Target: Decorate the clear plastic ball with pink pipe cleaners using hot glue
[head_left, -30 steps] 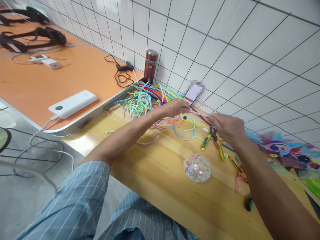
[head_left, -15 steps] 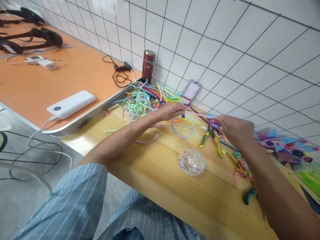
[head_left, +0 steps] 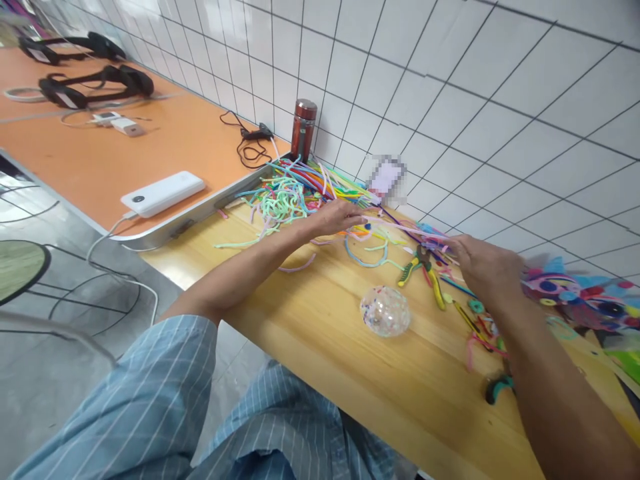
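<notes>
A pale pink pipe cleaner [head_left: 407, 229] stretches between my two hands above the table. My left hand [head_left: 343, 215] pinches its left end. Its other end is in the closed fingers of my right hand [head_left: 484, 265]. Below it lie a blue bent pipe cleaner [head_left: 349, 259] and yellow-handled pliers [head_left: 438, 292]. Nearer me sits a clear dome [head_left: 385, 312] speckled with coloured bits. A tangle of mint-green pipe cleaners [head_left: 283, 200] and a bundle of straight coloured ones [head_left: 345, 193] lie beyond my left forearm.
A red flask [head_left: 303, 130] and a blurred-out phone [head_left: 386, 179] stand by the tiled wall. A white power bank [head_left: 164, 193] rests on the orange table [head_left: 65, 157]. At right are colourful decorated pieces [head_left: 575, 290] and a teal-handled tool [head_left: 495, 388].
My right hand has moved rightward, so the hands are farther apart and more of the pink pipe cleaner shows between them. The view has shifted slightly left.
</notes>
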Available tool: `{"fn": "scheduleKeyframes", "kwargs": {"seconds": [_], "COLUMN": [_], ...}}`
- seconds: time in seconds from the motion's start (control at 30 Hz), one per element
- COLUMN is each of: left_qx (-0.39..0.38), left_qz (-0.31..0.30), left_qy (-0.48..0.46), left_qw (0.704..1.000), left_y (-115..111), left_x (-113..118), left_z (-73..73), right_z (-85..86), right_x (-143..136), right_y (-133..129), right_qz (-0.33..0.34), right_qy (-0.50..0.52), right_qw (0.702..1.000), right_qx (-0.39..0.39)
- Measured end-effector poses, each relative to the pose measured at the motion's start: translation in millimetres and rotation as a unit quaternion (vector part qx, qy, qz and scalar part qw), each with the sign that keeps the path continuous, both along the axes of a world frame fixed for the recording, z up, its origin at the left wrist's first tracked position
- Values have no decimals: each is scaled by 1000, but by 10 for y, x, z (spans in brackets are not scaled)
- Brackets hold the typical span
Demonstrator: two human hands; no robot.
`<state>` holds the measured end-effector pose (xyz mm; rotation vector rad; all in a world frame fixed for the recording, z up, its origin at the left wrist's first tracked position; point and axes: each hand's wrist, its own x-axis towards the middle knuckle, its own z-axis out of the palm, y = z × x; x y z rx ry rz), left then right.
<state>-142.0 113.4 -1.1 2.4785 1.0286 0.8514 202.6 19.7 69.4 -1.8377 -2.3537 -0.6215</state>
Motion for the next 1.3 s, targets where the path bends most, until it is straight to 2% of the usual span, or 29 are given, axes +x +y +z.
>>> {"fn": "scheduleKeyframes", "kwargs": {"seconds": [0.17, 0.23, 0.33, 0.43, 0.5, 0.6, 0.63, 0.73, 0.87, 0.93, 1.07, 1.17, 1.23, 1.3], "left_qx": [-6, 9, 41, 62, 95, 158, 164, 131, -11, -60, -81, -122, -160, -213], "left_qz": [25, 37, 31, 26, 65, 169, 181, 121, 28, 11, 5, -54, -89, -98], "left_qy": [-55, -82, -88, -64, -70, -128, -146, -179, -257, -290, -285, -255, -280, -346], "left_qw": [998, 996, 995, 996, 991, 964, 959, 968, 966, 955, 955, 958, 942, 908], "left_y": [-69, -60, -2, 48, 22, -121, -180, -310, -293, -236, -113, -47, -16, 12], "left_x": [244, 348, 461, 520, 543, 588, 610, 703, 815, 823, 716, 584, 508, 452], "left_z": [28, 25, 12, 2, 8, 38, 51, 79, 66, 39, 4, 54, 122, 185], "right_z": [8, -26, -98, -113, -77, 7, 32, 58, -10, -48, -67, -61, -65, -69], "right_x": [-208, -369, -576, -701, -755, -818, -837, -900, -994, -1017, -909, -695, -551, -454], "right_y": [-139, -167, -87, 82, 182, 281, 304, 363, 424, 463, 637, 836, 949, 1021], "right_qz": [66, 88, 110, 86, 47, -11, -21, -14, 37, 60, 108, 119, 109, 101], "right_qy": [64, 120, 232, 313, 345, 374, 376, 383, 364, 319, 179, 93, 88, 107], "right_qw": [990, 983, 965, 944, 930, 924, 925, 923, 930, 946, 977, 988, 990, 989], "right_qx": [105, 104, 54, -65, -121, -78, -53, -24, -6, 13, 32, 24, 15, 14]}}
